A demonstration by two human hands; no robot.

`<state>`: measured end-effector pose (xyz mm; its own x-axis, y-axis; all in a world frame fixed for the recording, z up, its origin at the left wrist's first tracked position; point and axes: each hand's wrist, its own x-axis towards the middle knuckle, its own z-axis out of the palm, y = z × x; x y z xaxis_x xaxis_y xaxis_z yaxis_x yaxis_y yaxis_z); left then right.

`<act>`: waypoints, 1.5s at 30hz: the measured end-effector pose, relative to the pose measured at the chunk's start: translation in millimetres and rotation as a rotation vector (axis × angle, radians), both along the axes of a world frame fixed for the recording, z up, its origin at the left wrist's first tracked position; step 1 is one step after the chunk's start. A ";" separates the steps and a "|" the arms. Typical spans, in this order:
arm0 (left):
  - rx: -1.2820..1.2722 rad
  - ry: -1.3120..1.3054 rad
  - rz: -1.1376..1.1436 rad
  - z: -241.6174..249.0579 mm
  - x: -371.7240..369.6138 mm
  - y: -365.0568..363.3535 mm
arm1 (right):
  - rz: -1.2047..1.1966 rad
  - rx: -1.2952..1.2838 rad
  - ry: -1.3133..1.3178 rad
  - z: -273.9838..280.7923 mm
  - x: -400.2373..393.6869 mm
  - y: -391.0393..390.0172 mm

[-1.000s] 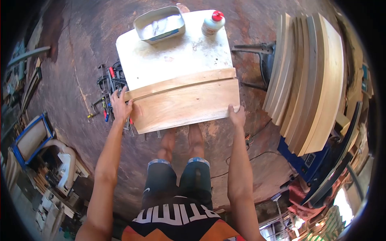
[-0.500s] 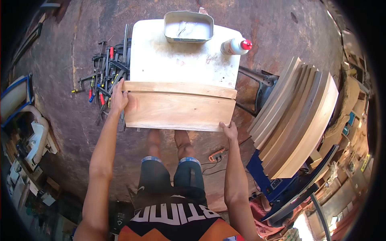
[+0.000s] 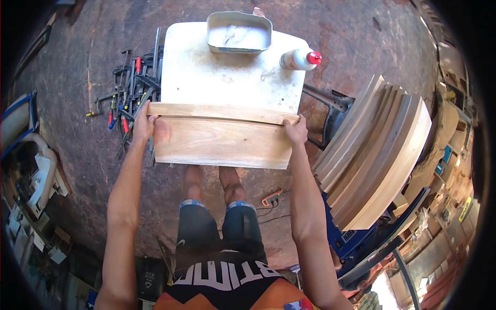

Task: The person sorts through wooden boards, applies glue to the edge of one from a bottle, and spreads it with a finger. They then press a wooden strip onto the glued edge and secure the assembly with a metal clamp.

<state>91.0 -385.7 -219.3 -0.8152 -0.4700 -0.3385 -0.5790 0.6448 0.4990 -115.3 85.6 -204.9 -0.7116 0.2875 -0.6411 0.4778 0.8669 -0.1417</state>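
A wide wooden board (image 3: 222, 143) lies flat across the near edge of the white tabletop (image 3: 191, 77). Along its far side runs a narrow wooden strip (image 3: 217, 111), with a thin dark gap between the two. My left hand (image 3: 143, 124) is closed round the strip's left end, near the board's corner. At the opposite end, my right hand (image 3: 295, 129) grips the strip with the thumb on top. The fingers under the wood are hidden on both sides.
A metal tub of white stuff (image 3: 239, 50) and a red-capped bottle (image 3: 300, 59) stand on the tabletop. Several clamps (image 3: 132, 88) lie left of it. Curved wooden boards (image 3: 374, 160) are stacked at right on a blue machine (image 3: 343, 235). A corded orange tool (image 3: 273, 197) lies on the floor.
My right hand has moved from the wide board's near right corner up to the strip's right end. The left hand keeps its hold. The whole view has shifted slightly.
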 end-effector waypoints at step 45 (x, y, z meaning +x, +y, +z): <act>0.090 0.060 0.455 12.3 111.8 92.0 | -0.090 -0.959 0.596 -12.2 -154.2 -83.3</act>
<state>202.8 -293.7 -206.9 -0.5520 -0.7554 -0.3532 -0.7616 0.2842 0.5824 -269.5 2.2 -217.0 -0.9790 -0.0745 -0.1900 0.1669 0.2441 -0.9553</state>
